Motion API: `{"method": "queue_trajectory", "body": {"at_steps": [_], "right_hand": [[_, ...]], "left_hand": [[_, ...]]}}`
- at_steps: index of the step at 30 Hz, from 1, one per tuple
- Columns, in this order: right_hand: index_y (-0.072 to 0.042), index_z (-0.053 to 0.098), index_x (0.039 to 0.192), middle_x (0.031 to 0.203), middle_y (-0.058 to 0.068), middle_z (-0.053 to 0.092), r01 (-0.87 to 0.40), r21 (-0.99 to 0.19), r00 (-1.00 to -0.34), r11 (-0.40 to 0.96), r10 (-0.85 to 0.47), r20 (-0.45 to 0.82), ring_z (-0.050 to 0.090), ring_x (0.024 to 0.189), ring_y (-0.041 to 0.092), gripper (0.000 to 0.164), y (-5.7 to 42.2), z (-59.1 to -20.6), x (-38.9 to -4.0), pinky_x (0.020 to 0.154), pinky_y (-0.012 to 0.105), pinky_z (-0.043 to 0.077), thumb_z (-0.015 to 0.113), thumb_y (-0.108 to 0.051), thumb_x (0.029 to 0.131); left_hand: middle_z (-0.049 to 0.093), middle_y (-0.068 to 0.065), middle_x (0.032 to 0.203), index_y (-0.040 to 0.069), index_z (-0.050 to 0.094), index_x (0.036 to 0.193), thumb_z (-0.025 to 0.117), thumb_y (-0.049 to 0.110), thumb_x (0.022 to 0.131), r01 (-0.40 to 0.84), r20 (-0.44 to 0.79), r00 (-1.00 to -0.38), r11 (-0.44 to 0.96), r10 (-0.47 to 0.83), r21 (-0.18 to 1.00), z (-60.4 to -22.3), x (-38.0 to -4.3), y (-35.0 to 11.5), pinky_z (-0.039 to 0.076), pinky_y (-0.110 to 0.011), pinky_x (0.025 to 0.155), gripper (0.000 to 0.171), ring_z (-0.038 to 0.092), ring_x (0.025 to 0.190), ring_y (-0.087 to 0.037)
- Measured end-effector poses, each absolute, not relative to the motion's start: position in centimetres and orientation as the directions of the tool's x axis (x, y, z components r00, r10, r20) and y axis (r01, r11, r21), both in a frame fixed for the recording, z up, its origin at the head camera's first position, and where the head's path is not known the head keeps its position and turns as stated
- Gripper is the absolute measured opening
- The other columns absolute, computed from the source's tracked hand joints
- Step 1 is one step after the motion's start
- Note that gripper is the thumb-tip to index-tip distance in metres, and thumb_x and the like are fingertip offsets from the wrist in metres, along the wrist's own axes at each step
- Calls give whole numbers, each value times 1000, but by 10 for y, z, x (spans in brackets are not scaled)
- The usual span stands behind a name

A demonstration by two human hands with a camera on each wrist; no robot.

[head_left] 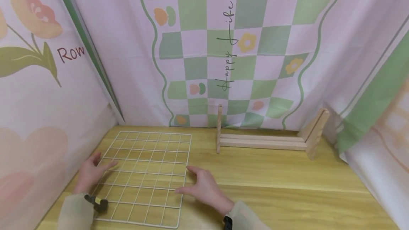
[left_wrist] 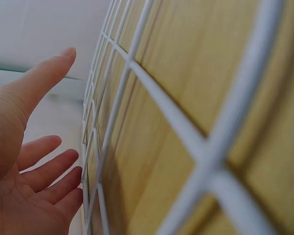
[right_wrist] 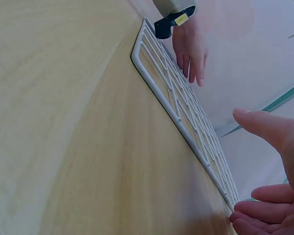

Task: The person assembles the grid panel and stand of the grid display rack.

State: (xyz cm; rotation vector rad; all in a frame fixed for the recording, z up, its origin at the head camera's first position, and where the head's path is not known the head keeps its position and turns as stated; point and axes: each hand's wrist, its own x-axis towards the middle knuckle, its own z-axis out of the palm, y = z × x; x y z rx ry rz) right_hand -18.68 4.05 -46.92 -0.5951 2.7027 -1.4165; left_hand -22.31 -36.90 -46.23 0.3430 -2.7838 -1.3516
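Note:
A white wire grid panel (head_left: 137, 171) lies flat on the wooden table, its long sides running away from me. At its left edge is my left hand (head_left: 91, 173), thumb spread out over the wires. In the left wrist view the fingers (left_wrist: 54, 171) are loosely extended, with fingertips right at the outer wire. My right hand (head_left: 204, 189) is by the panel's right edge, thumb and fingers spread apart. The right wrist view shows its fingertips (right_wrist: 240, 215) close to the grid's rim, the thumb raised above. Neither hand grips the wire.
A pale wooden stand (head_left: 263, 142) with two upright ends and a crossbar sits at the back right of the table (head_left: 287, 184). Patterned curtains (head_left: 236, 45) hang behind and along both sides. A black wrist camera (head_left: 100, 204) is strapped on the left sleeve.

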Motion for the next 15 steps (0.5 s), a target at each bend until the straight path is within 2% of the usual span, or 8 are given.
{"method": "queue_trajectory", "body": {"at_steps": [9,15], "right_hand": [[8,56,138,137,23,59,-323,-807,-921,495,-361,147,56,127,38,94,41,-473,-191,107,50,46,91,-49,72],[9,56,137,131,23,63,-319,-818,-923,478,-355,152,62,118,36,88,56,-476,-199,100,49,52,90,-44,75]], "left_hand": [[19,-40,156,-15,13,154,77,54,88,-167,-66,-981,632,-181,757,-466,-223,-372,25,-66,114,115,25,141,-57],[27,-41,152,-17,21,151,76,53,89,-136,-54,-988,672,-141,728,-467,-225,-367,30,-65,112,108,31,137,-57]]}}
